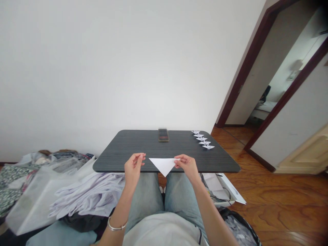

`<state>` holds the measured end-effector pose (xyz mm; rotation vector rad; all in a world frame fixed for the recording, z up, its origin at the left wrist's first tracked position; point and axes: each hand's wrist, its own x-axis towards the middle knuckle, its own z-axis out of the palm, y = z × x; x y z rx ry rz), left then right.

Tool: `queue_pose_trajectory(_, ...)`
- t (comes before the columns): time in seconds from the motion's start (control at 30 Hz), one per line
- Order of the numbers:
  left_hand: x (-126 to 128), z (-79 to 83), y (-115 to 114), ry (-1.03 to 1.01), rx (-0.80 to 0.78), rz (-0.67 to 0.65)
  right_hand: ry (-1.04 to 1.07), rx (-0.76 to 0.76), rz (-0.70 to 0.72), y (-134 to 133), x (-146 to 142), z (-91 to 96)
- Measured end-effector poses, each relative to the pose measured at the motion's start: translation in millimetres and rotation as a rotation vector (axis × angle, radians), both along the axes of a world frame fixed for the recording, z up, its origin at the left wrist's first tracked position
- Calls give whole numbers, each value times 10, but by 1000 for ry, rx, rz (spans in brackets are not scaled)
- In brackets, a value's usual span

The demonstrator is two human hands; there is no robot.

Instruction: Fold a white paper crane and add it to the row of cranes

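Note:
A white sheet of paper folded into a triangle, point down, hangs over the near edge of a dark grey table. My right hand pinches its right corner. My left hand hovers just left of the paper's left corner, fingers loosely curled, thumb and forefinger close together and touching nothing that I can see. A silver bangle sits on my left wrist.
Several small folded white paper figures line the table's far right edge. A dark phone stands at the far middle. Piled white paper and bags lie on my left, more paper on my right. An open doorway is at right.

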<state>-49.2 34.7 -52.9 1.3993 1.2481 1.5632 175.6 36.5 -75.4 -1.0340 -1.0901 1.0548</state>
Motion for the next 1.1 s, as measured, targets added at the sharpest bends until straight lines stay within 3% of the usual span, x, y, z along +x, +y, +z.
queue_pose_trajectory(0.1, 84, -122, -90, 318, 148, 5, -20, -41, -6, 91, 30, -145)
queue_pose_trajectory(0.23, 225, -371, -139, 713, 300, -238, -29, -87, -17, 208, 50, -323)
queue_pose_trajectory(0.37, 290, -569, -67, 914, 338, -261, -30, -103, -36, 268, 43, -408)
queue_pose_trajectory(0.47, 308, -645, -10, 957, 344, -270, -16, -97, -68, 287, 31, -438)
queue_pose_trajectory(0.57, 347, -687, 28, 794, 322, -199, 9, -77, -98, 284, 12, -454)
queue_pose_trajectory(0.7, 431, -670, 95, 164, 86, -77, 39, -41, -111, 218, -54, -434)
queue_pose_trajectory(0.8, 474, -581, 163, -199, -105, -203, 55, -12, -86, 145, -133, -401)
queue_pose_trajectory(0.87, 482, -510, 205, -274, -165, -291, 55, 0, -61, 111, -178, -387)
queue_pose_trajectory(1.0, 457, -433, 297, -232, -173, -241, -65, 20, -31, 103, -206, -396)
queue_pose_trajectory(1.1, 418, -433, 385, -159, -190, -276, -237, 63, -7, 130, -190, -425)
